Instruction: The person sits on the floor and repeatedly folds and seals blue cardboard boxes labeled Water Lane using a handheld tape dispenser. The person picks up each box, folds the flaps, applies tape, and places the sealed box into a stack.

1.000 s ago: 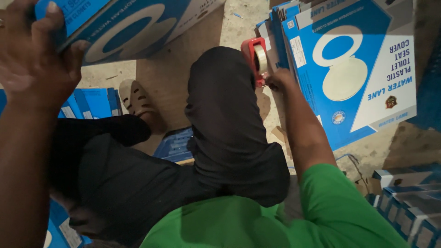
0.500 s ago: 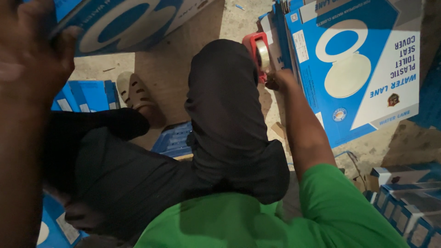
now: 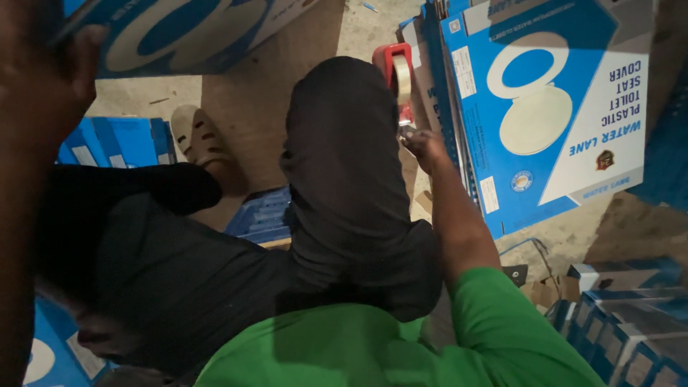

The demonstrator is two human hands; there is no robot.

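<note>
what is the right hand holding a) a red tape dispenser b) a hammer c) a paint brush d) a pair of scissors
a, the right hand grips the handle of a red tape dispenser with a roll of clear tape, next to the blue and white box.

Left hand (image 3: 43, 86) is gripping a blue-and-white carton (image 3: 193, 32) at upper left. Right hand (image 3: 424, 147) is holding a red tape dispenser (image 3: 396, 75), which is touching stacked flat cartons (image 3: 552, 107).

I judge this a warehouse packing area: stacked blue cartons (image 3: 552, 107), bare concrete floor (image 3: 236, 100), red tape dispenser (image 3: 396, 75).
</note>
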